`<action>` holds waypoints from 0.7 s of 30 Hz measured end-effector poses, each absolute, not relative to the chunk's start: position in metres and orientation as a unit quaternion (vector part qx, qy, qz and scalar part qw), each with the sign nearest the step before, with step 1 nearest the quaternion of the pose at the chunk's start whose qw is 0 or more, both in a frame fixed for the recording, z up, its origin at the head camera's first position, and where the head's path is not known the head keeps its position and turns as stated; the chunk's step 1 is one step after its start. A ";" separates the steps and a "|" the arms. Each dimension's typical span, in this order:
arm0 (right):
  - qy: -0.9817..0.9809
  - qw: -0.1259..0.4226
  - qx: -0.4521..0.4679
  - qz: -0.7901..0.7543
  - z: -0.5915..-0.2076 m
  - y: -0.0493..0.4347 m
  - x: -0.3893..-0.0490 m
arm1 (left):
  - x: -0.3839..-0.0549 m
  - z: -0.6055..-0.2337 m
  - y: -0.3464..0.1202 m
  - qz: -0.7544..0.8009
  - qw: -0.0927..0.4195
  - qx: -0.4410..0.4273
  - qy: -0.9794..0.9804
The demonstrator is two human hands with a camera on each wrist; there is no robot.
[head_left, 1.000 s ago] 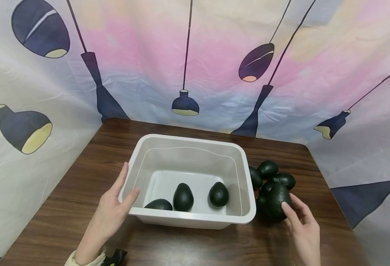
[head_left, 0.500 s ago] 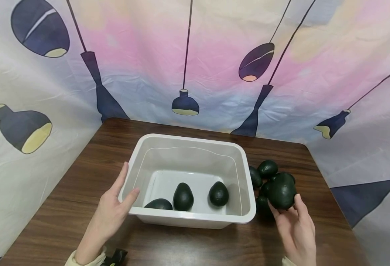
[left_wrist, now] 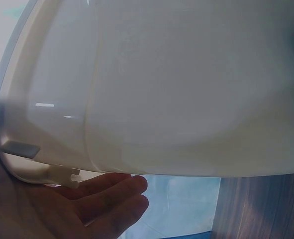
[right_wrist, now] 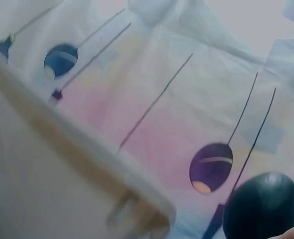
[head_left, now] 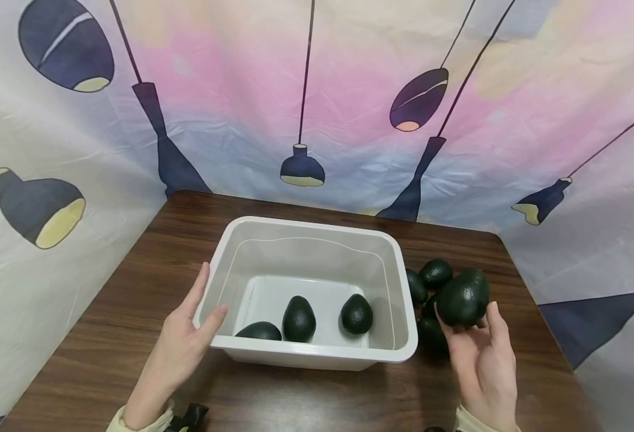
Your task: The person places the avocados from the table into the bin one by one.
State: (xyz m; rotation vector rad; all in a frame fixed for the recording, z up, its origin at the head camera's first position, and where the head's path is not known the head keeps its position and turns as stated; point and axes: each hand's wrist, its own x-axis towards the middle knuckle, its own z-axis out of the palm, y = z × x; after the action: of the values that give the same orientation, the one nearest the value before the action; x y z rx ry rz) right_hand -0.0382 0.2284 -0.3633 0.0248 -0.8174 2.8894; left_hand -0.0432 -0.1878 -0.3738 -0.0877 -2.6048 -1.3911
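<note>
My left hand (head_left: 179, 339) holds the front left corner of a white plastic tub (head_left: 306, 359), its thumb over the rim and its other fingers outside. In the left wrist view, the fingers (left_wrist: 119, 201) show just below the wall of the tub (left_wrist: 176, 89). Three dark green avocados (head_left: 298, 319) lie on the tub's floor. To the right of the tub, my right hand (head_left: 481, 363) grips another avocado (head_left: 463, 298) between thumb and fingers, raised over a pile. In the right wrist view, this avocado (right_wrist: 262, 206) appears at the lower right corner, with the hand mostly out of frame.
Several more avocados (head_left: 436, 274) are heaped against the tub's right side, partly hidden by the held one. A brown wooden table (head_left: 149, 258) bears everything. Behind it hangs a cloth backdrop (head_left: 241, 108) printed with lamps. A small black object (head_left: 190, 417) sits near my left sleeve.
My right hand has lifted the avocado off the pile and turned palm up beneath it, shifting it slightly right and away from me. The left hand and tub have stayed put.
</note>
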 end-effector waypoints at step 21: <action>-0.083 -0.038 0.203 0.975 -0.325 0.202 -0.030 | -0.043 -0.373 -0.188 -0.471 0.088 -0.027 -0.877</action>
State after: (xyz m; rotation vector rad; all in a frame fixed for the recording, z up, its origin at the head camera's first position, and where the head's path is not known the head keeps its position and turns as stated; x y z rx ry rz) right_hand -0.0299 0.2025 -0.3252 0.6535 -0.2659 3.1384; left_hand -0.0428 -0.1880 -0.3730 -0.0790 -2.6108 -1.4021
